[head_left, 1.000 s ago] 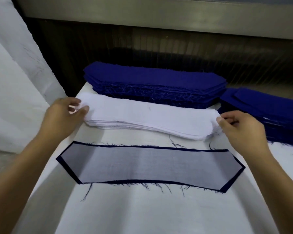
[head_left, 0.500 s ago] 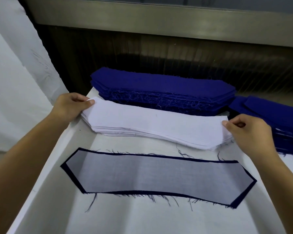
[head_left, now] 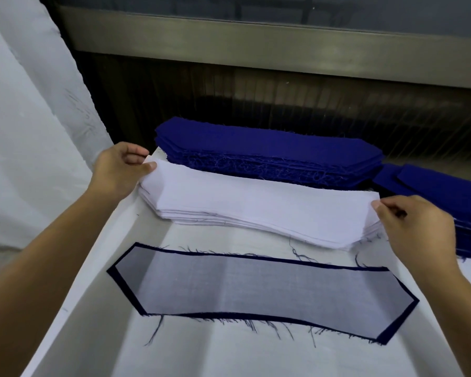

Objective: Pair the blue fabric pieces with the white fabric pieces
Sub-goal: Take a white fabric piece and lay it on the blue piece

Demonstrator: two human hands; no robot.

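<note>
By the bench's [head_left: 229, 357] far edge, left hand [head_left: 117, 170] and right hand [head_left: 416, 227] pinch the white stack's [head_left: 201, 217] top sheet [head_left: 256, 200], seemingly just one; next, peel it off cleanly.

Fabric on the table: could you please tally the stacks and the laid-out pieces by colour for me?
Blue stacks: 2, the back blue stack and the right blue stack
White stacks: 1, the white stack, pinched at its ends by the left hand and the right hand
White-on-blue pairs: 1, the laid-out pair
Total: 4
</note>
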